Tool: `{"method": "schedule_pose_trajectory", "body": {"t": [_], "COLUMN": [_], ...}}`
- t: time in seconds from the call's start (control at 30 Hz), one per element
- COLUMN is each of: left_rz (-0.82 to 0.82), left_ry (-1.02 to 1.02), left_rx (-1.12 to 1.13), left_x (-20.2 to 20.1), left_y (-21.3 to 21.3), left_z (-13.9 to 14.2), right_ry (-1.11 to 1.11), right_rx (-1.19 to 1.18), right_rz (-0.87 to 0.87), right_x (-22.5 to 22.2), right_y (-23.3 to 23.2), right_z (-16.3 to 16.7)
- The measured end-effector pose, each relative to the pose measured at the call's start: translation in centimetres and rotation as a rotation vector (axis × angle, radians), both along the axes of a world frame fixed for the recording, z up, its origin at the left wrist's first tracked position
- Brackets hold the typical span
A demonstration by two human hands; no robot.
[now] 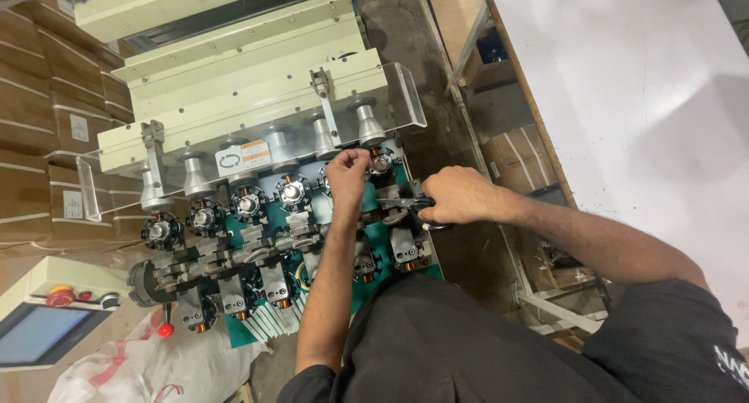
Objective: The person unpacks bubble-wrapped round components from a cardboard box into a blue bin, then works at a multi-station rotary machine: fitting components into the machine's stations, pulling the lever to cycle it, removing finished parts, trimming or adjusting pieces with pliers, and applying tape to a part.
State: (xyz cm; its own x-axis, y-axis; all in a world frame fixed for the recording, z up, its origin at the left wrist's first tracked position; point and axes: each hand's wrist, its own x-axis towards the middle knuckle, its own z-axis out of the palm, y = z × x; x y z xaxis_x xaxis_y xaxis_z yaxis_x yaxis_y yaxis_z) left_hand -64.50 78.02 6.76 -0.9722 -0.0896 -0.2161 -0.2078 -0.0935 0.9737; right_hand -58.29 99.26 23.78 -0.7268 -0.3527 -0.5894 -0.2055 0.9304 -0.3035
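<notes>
A cream-coloured winding machine [250,75] carries a row of several stations on a green plate [382,239]. Each station holds a black toothed core with copper wire [248,205] under a grey metal spindle [368,124]. My left hand [347,171] has its fingertips pinched at the far-right station, right by the core [381,165] there; whether it grips anything is unclear. My right hand [456,195] is closed around black scissors [413,206] just right of that station. A clear plastic guard [406,95] is tilted up over the spindles.
A control box with a blue screen [35,333] and a red button [60,297] sits at lower left. A red-knobbed lever [165,330] hangs below the machine. Stacked cardboard boxes [39,99] stand left, a white sack [148,364] lies below, a white table [640,99] is right.
</notes>
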Motion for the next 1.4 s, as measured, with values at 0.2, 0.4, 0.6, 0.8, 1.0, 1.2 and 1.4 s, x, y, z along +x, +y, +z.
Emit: {"method": "schedule_pose_trajectory", "body": {"t": [0.2,0.4,0.6,0.8,1.0,1.2,1.4], "left_rz": [-0.361,-0.457,0.024,-0.096,-0.544,-0.679,-0.644], "left_ry": [0.651,0.659,0.248,0.546,0.548,0.473,0.312], "left_rx": [-0.947,-0.941,-0.409,-0.777,-0.956,-1.058,-1.057], "left_x": [2.9,3.0,1.5,2.1,2.6,1.5,2.9], "left_y": [-2.2,-1.6,-0.8,-3.0,-2.6,-2.5,-4.1], "left_z": [1.9,3.7,3.7,3.8,4.0,4.9,6.0], "right_ry": [-0.006,-0.008,-0.009,-0.006,-0.021,-0.01,0.019], "right_rx": [0.019,0.013,-0.022,-0.046,-0.05,-0.059,-0.1], "right_rz": [0.043,0.053,0.032,0.04,0.035,0.04,0.011], "right_x": [0.9,0.9,1.3,1.5,1.6,2.1,1.9], "right_y": [0.5,0.7,0.6,0.7,0.3,0.3,0.3], "right_z": [0.3,0.5,0.3,0.0,-0.4,-0.7,-1.3]}}
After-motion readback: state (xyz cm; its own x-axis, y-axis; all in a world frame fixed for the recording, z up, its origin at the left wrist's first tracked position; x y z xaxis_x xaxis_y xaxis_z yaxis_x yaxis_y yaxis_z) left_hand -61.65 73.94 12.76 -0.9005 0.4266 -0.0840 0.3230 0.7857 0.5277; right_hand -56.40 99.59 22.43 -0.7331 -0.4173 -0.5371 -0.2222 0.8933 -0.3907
